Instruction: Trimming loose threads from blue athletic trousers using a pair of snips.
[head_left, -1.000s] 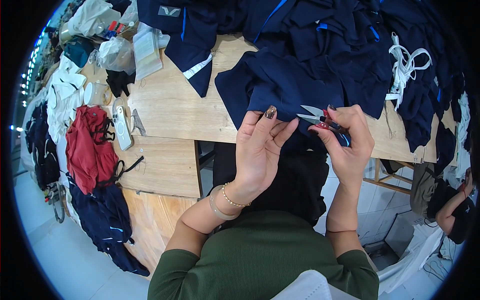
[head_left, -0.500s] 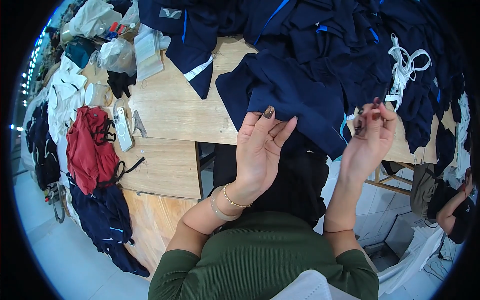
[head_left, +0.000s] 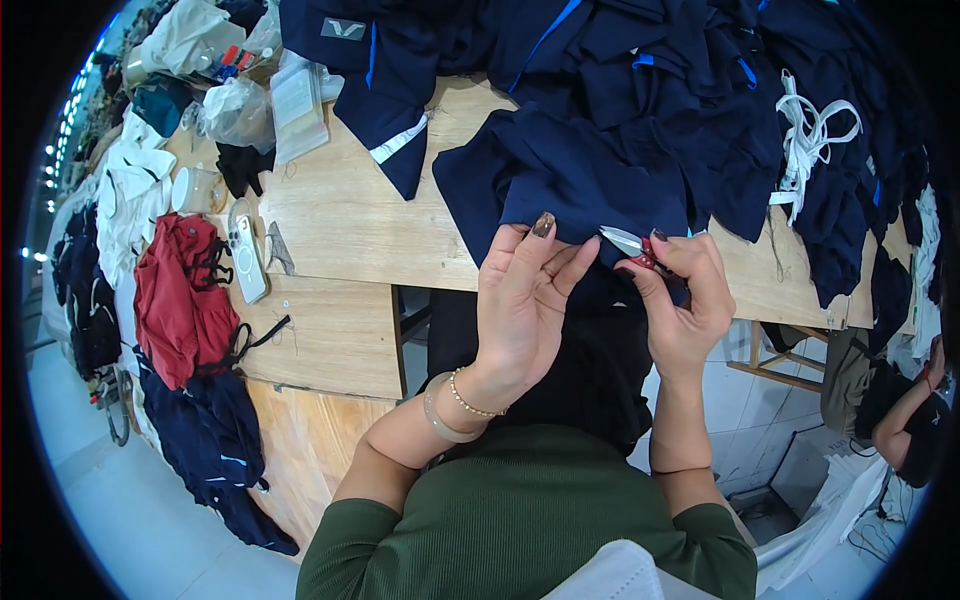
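A navy fabric garment (head_left: pixel 590 185) lies over the table's front edge, and my left hand (head_left: pixel 527 305) pinches its near edge between thumb and fingers. My right hand (head_left: pixel 688 295) is closed around small red-handled thread snips (head_left: pixel 624 241). Their silver blades point left, with the tips close to my left fingertips and the garment's edge. Whether the tips touch the fabric I cannot tell.
Navy garments (head_left: pixel 640 60) are heaped along the back of the wooden table (head_left: pixel 340 230). White cord (head_left: pixel 800 140) lies at the right. On the left are a phone (head_left: pixel 246 262), a red garment (head_left: pixel 180 300) and plastic bags (head_left: pixel 238 112). Another person's arm (head_left: pixel 905 420) shows far right.
My right hand has moved left and slightly down, bringing the snips beside my left fingertips. My left hand stays nearly in place, still pinching the garment's edge.
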